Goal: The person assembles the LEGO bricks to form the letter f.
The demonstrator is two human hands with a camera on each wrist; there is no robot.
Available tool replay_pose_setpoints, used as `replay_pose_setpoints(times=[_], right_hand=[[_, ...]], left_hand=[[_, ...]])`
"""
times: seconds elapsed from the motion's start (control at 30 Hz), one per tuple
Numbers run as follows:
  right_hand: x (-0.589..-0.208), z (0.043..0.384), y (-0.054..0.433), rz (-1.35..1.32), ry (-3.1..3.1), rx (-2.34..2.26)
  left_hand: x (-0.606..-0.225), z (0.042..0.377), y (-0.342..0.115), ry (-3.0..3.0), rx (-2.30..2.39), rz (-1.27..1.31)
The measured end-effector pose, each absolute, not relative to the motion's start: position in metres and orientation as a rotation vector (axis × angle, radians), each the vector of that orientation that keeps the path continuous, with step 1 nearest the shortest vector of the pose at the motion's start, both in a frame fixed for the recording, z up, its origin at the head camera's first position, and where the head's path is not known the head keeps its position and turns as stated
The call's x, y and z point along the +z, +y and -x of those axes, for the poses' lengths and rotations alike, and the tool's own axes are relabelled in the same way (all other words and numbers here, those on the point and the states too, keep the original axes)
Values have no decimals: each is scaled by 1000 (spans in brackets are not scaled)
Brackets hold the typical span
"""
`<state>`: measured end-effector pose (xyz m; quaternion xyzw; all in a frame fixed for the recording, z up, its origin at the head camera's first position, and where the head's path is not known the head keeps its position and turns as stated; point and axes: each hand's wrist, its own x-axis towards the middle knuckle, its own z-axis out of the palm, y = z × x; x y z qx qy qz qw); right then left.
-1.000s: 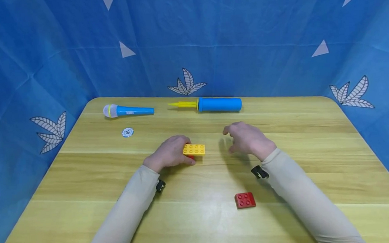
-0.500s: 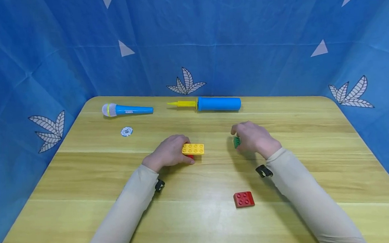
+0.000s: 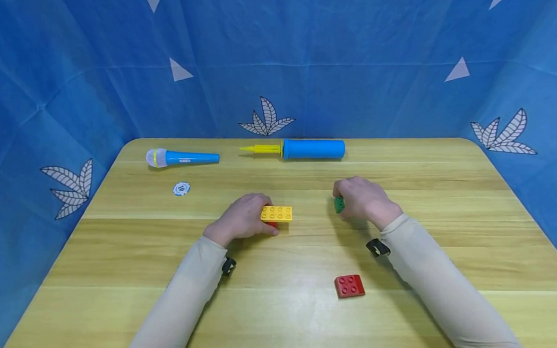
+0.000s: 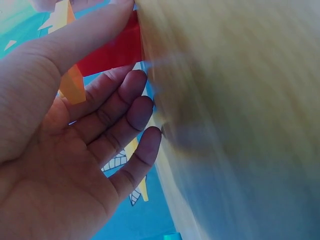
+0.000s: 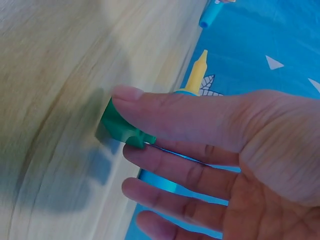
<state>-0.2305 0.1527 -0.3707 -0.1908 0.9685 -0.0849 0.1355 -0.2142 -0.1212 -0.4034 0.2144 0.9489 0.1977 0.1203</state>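
A yellow toy brick with two rows of studs sits on top of a red toy brick, mostly covered by fingers in the head view. My left hand grips this stack from its left side, thumb in front and fingers behind, close to the tabletop. To the right, my right hand pinches a small green toy brick between thumb and fingers, just over the wood. Another red brick, with studs and a sloped right side, lies nearer the front, left of the right sleeve.
At the back of the wooden table lie a blue toy microphone and a blue hand pump with a yellow nozzle. A round white-and-blue chip lies in front of the microphone. A blue patterned cloth hangs behind.
My right hand has moved slightly right and taken hold of the green brick, which was hidden from the head view at first. My left hand stays on its stack.
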Motion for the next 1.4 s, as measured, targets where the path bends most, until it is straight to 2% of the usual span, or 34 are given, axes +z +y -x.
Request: replay_pose_setpoints(times=[0.77, 1.4], right_hand=[[-365, 228, 149, 569, 2881, -315], [-343, 218, 131, 668, 2917, -304]], left_hand=[[-403, 214, -121, 2763, 599, -623], [-400, 213, -120, 2772, 579, -629]])
